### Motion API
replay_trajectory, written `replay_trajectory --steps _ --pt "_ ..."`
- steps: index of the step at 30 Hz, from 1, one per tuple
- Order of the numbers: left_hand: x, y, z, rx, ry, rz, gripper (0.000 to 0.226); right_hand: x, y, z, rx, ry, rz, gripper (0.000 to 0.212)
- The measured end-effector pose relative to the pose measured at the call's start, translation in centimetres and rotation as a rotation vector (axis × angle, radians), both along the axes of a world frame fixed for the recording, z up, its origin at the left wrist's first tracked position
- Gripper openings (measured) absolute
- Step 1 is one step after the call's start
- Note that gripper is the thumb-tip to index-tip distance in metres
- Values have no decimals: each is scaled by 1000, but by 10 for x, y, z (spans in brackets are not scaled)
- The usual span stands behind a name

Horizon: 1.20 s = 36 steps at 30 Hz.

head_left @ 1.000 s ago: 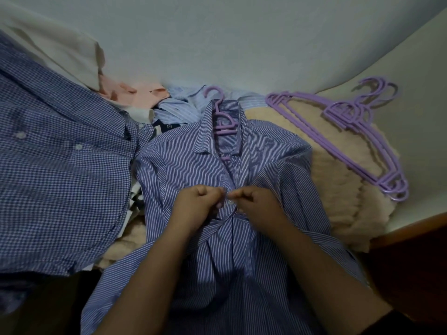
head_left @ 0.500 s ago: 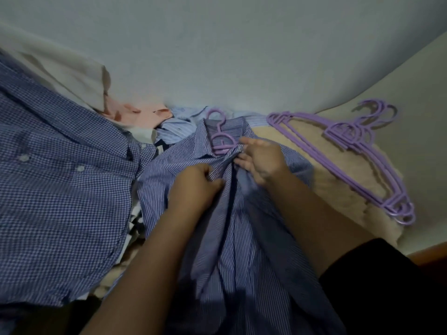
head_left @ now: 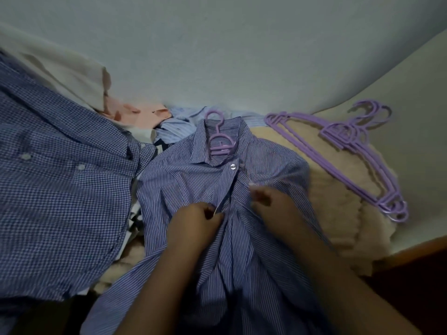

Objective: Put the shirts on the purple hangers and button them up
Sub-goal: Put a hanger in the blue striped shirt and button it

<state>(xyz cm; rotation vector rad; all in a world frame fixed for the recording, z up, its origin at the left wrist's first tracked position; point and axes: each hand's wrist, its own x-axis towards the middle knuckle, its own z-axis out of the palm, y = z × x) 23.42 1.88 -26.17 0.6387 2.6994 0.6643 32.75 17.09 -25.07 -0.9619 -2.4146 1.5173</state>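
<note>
A blue striped shirt lies flat in the middle on a purple hanger, whose hook sticks out above the collar. A white button shows fastened just below the collar. My left hand pinches the left front edge of the shirt a little below that button. My right hand pinches the right front edge beside it; it is blurred. The two edges are apart between my hands.
A blue checked shirt is spread at the left, partly over cream and pink clothes. A stack of purple hangers lies at the right on a beige fluffy blanket. A pale wall stands behind; a wooden edge runs at the lower right.
My hands moved down from the collar area to the chest of the striped shirt. The top button now shows fastened. The view shifted slightly.
</note>
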Motion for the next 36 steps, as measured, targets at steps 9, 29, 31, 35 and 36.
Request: replay_trajectory --steps 9,29,31,35,36 --pt "8 -45 24 -86 96 -26 31 54 -11 3 579 -315 40 34" --pt "86 -16 2 194 -118 67 31 90 -38 24 180 -268 -80 11" --pt "88 -17 3 170 -111 46 30 87 -60 10 63 -265 -21 17" --pt "86 -18 -1 106 -137 13 26 83 -76 -16 -105 -236 0 26" --pt "85 -17 -1 105 -134 15 26 82 -73 -17 -68 -200 -23 25"
